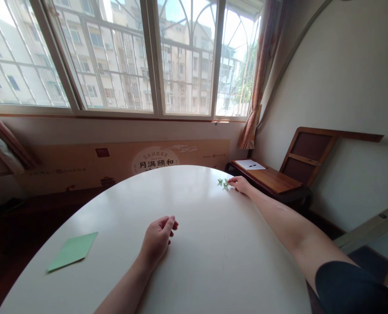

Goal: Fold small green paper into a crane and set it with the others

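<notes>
At the far right side of the white round table [194, 270], my right hand [239, 185] reaches out with its fingers together. Its fingertips are at a small green star-shaped piece [226, 185], perhaps folded paper, and seem to pinch it. Just left of that lies another small green star-shaped piece [220, 182]. Near the middle of the table my left hand [159, 233] rests on its side, fingers curled in and thumb on top, with nothing visible in it. A flat green paper sheet [73, 251] lies to its left.
Beyond the table's right edge stands a wooden bench [275, 179] with a white paper [249, 164] and a small dark object on it. A printed panel [66, 163] leans under the barred windows [184, 65]. A curtain [253, 117] hangs at the right.
</notes>
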The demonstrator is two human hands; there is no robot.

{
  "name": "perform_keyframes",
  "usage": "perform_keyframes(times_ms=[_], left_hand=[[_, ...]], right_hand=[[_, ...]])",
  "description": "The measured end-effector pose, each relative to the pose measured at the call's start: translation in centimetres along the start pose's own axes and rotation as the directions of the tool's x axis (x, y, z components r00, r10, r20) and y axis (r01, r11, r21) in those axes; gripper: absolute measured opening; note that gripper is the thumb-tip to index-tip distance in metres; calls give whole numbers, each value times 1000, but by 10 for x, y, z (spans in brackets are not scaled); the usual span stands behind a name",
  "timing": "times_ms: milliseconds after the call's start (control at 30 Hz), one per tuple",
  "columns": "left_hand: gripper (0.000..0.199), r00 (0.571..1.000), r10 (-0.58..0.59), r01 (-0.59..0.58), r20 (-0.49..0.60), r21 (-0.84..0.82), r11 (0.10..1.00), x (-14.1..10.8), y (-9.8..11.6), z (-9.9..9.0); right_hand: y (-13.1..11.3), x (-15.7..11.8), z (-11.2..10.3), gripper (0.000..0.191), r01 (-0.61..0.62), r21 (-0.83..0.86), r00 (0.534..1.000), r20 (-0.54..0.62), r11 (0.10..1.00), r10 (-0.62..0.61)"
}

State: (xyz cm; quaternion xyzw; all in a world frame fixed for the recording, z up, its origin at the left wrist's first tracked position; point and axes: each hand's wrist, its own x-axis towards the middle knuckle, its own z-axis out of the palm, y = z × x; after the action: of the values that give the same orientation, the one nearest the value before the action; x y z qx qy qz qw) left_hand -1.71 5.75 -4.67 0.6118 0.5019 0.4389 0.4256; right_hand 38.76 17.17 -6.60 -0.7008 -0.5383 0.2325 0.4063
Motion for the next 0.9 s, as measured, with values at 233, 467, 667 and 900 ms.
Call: perform_keyframes(times_ms=[233, 467, 667, 900], left_hand=[[44, 1000, 4, -3, -23, 13, 1000, 0, -1, 1], [44, 999, 20, -18, -27, 73, 997, -1, -3, 1], [45, 1000, 0, 2, -8, 210, 978, 2, -8, 1], [34, 984, -149, 101, 96, 389, 916, -11, 24, 4]], right_hand=[[11, 2, 1, 33, 1, -25, 1000, -23, 1000, -2], [20, -15, 7, 33, -9, -105, 988, -157, 994, -7], [8, -63, 25, 33, 69, -266, 969, -210, 962, -128], [-16, -139, 47, 34, 244, -440, 957, -37, 864, -288]])
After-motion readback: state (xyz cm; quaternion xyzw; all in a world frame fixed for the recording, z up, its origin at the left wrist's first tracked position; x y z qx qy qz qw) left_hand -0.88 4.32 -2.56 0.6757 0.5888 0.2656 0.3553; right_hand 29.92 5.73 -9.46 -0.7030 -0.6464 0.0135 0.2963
